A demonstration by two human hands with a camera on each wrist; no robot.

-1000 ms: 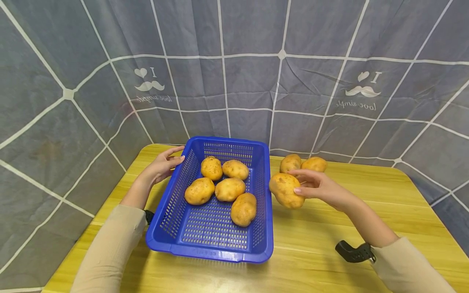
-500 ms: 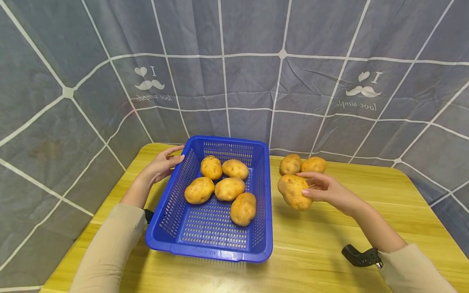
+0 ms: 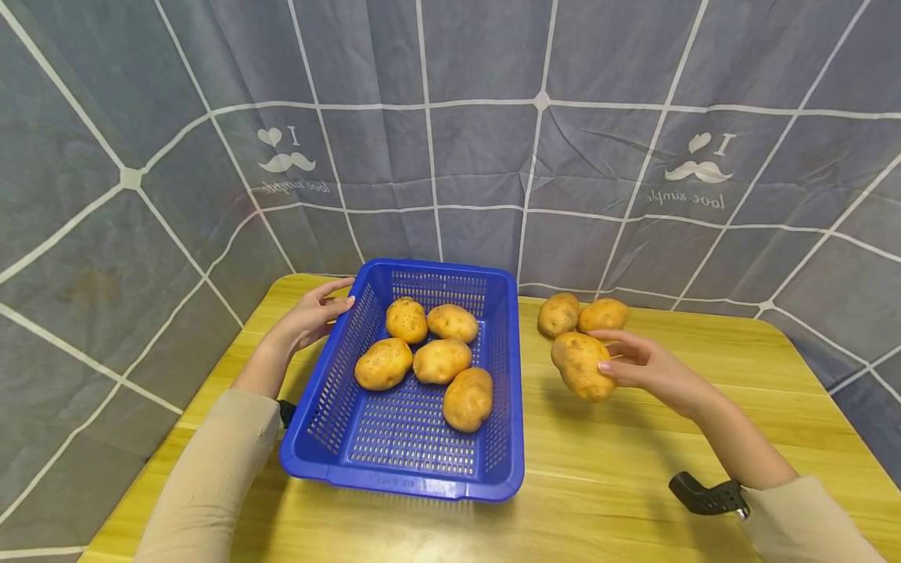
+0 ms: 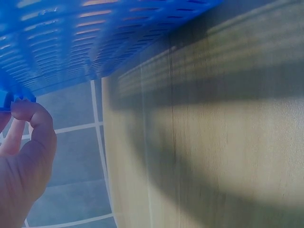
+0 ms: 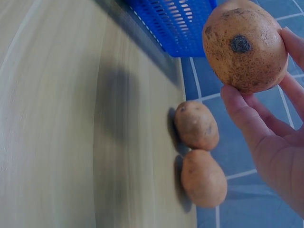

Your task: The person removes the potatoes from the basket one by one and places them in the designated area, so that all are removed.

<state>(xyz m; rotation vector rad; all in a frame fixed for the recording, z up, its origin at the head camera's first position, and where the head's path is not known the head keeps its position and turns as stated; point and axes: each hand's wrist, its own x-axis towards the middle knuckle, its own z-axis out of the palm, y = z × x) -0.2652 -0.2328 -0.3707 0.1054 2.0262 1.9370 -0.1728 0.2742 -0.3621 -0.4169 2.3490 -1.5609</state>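
Observation:
My right hand holds a large potato above the wooden table, to the right of the blue basket. The right wrist view shows that held potato gripped between thumb and fingers. Two more potatoes lie on the table behind it, seen again as potatoes in the right wrist view. Several potatoes lie in the basket. My left hand holds the basket's far left rim; its fingers curl at the basket edge.
A grey grid-patterned cloth hangs close behind and round the table. The table's front right part is bare wood. Black wrist camera mounts sit by both sleeves.
My right hand has carried the potato to the right, away from the basket and nearer the two potatoes on the table. The left hand has stayed on the basket rim.

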